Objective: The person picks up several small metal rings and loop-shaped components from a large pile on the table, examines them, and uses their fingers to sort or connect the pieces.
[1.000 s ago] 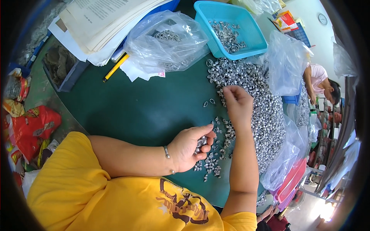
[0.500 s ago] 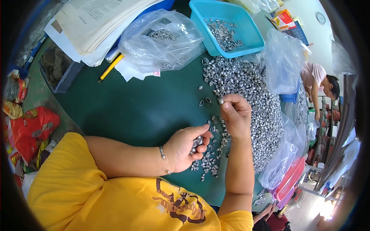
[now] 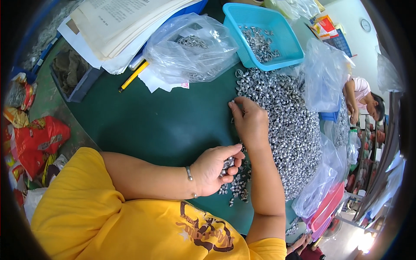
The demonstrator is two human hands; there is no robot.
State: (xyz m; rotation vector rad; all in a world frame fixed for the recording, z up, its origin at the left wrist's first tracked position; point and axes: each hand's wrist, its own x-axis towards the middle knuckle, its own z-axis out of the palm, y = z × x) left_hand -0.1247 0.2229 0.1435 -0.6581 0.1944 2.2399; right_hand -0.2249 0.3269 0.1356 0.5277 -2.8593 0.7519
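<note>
My left hand (image 3: 214, 171) is curled, palm inward, around several small silver metal rings (image 3: 228, 164), each with a rounded, bead-like part. To its upper right, my right hand (image 3: 251, 121) reaches over the table, thumb and forefinger pinched on a small silver metal piece (image 3: 232, 102) at the left edge of a large pile. The pile of like metal rings (image 3: 290, 138) spreads behind and right of my right hand. A few loose rings (image 3: 237, 188) lie below my left hand's fingers, partly hidden by my right forearm.
On the green table (image 3: 151, 121) stand a turquoise basket (image 3: 264, 65) of rings, a clear plastic bag (image 3: 190, 56), a paper stack (image 3: 108, 30), a yellow marker (image 3: 133, 77) and a grey bin (image 3: 80, 89). Plastic bags (image 3: 323, 78) border the pile. Another person (image 3: 362, 93) works at far right.
My right hand has moved left and slightly up to a loose piece at the pile's edge, its fingers now pointing left. My left hand stays curled around its rings. The view has shifted slightly.
</note>
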